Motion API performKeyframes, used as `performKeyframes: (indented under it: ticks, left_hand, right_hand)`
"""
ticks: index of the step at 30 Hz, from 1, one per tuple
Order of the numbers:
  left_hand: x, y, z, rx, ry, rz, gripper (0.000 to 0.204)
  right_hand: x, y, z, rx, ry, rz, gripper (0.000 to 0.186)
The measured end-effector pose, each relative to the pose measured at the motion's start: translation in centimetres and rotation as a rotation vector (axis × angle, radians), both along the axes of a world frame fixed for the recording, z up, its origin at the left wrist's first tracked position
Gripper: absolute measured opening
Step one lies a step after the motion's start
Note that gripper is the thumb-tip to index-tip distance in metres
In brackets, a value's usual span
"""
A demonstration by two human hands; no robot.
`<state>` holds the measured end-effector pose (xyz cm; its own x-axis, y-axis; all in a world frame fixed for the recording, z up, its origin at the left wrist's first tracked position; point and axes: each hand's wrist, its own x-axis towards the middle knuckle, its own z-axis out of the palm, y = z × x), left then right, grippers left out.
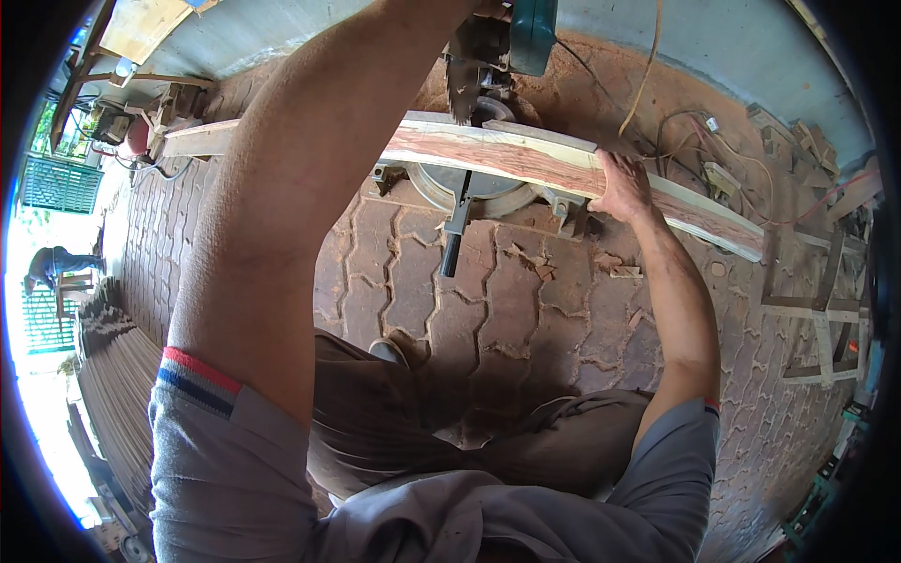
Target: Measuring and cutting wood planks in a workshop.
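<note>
My left arm reaches up to the raised head of a miter saw [532, 38], and my left hand [492, 8] is closed at its handle. Most of that hand is cut off by the upper edge of the view. The toothed blade [461, 86] hangs just above a long wooden board [488, 150] with reddish grain, which lies across the saw's round base [511, 201]. My right hand [623, 186] is closed around the board to the right of the blade, thumb on the near side and fingers over the top.
A black-ended handle [450, 255] sticks out of the base toward me. Wood scraps [535, 263] lie on the paving. Cords [657, 56] hang and trail at the back right, near a wooden frame [826, 300]. Stacked strips [117, 375] and another person [58, 266] are at left.
</note>
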<state>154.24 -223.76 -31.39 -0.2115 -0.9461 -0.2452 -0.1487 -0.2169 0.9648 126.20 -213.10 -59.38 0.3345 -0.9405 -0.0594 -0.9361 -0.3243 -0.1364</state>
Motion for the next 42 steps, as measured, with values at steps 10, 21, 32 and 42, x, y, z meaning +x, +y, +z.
performKeyframes:
  ticks: [10,21,32,42]
  left_hand:
    - [-0.3,0.6,0.4,-0.017,-0.01,0.027,0.043]
    - [0.0,1.3,0.8,-0.048,-0.031,0.035,0.042]
    - [-0.6,0.6,1.2,0.023,0.058,0.067,0.041]
    - [-0.7,6.5,6.0,-0.548,-0.968,0.155,0.051]
  right_hand:
    - [-0.6,0.6,-0.4,-0.083,-0.005,0.009,0.104]
    - [0.3,1.4,0.4,-0.137,-0.006,-0.001,0.106]
    - [-2.0,7.8,2.1,-0.083,-0.104,0.083,0.081]
    - [-10.5,30.6,25.7,0.09,-0.082,-0.033,0.067]
